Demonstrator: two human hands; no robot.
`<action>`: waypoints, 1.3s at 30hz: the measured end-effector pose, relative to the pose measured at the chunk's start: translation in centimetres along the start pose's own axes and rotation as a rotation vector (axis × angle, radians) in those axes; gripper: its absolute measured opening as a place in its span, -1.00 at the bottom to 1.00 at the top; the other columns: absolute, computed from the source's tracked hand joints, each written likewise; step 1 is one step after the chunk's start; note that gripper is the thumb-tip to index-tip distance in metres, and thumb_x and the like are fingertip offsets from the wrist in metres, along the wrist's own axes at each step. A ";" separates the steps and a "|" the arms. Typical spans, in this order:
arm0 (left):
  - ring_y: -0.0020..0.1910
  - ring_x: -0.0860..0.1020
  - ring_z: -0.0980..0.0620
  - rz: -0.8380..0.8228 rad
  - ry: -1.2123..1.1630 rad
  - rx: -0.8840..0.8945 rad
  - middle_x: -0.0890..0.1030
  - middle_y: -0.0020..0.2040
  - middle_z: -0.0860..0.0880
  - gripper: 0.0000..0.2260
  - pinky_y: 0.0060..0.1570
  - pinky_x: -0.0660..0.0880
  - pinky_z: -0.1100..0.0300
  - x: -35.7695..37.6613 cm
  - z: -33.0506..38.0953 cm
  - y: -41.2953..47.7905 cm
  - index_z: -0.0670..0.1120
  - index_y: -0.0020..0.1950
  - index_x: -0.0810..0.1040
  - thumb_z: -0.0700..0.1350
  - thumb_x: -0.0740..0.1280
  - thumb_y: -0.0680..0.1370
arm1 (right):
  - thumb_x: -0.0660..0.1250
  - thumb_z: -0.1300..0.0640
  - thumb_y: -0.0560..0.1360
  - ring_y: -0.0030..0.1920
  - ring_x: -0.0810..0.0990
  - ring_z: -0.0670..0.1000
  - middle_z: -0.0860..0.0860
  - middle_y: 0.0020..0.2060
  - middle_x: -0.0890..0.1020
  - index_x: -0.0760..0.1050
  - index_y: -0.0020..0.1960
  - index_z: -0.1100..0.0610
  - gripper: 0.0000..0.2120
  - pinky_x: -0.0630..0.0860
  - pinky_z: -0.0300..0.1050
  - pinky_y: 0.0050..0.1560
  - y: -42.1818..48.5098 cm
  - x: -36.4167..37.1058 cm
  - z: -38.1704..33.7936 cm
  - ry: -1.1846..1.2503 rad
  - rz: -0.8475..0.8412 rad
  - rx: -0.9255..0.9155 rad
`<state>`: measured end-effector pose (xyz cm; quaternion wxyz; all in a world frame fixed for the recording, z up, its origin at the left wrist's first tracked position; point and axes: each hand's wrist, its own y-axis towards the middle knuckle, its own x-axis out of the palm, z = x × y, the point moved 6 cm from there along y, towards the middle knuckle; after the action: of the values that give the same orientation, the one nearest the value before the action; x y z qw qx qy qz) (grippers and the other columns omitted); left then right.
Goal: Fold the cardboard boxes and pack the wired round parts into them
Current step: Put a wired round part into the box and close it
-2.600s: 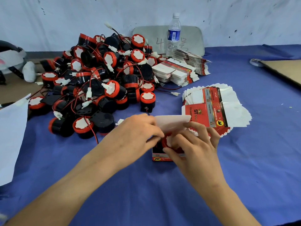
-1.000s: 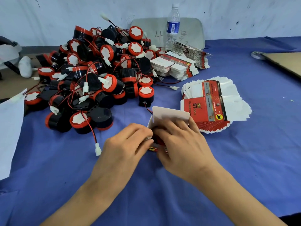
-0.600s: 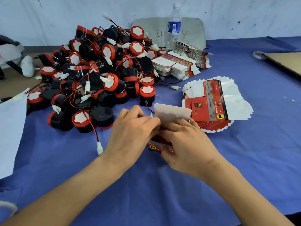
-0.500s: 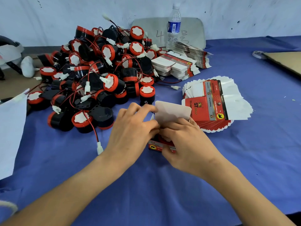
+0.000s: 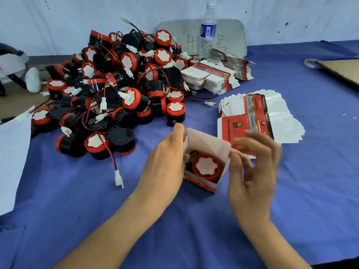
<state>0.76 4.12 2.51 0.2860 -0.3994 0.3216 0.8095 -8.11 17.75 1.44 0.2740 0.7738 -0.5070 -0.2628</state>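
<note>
Two hands meet at the lower centre of the frame over a small red box [image 5: 200, 184] standing on the blue cloth [image 5: 194, 230]. One round part [image 5: 206, 167] sits inside the box, its white face up, and the box's white flap [image 5: 208, 142] stands open behind it. The left hand [image 5: 165, 162] cups the box's left wall and grasps it, forefinger reaching up along the flap's edge. The right hand [image 5: 252, 167] is blurred just right of the box, fingers spread and lightly bent; I cannot tell whether its thumb pinches the flap's corner. A pile of round parts [image 5: 116, 90] fills the upper left. Fanned flat box blanks [image 5: 258, 117] lie right of centre, beyond the right hand.
</note>
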 end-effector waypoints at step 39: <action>0.34 0.35 0.34 -0.128 -0.503 0.016 0.49 0.33 0.24 -0.33 0.41 0.29 0.12 2.3 0.6 -1.8 0.09 0.38 0.46 0.35 0.25 0.33 | 0.27 0.07 0.47 0.13 0.61 -0.02 0.06 0.11 0.62 0.40 0.35 -0.16 -0.54 0.51 -0.17 0.17 -1.3 2.2 3.5 0.474 -0.389 0.622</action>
<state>0.61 6.20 0.40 0.4107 -0.2026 0.2208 0.8611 -8.92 15.59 -2.27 0.0819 0.9396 -0.3298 0.0405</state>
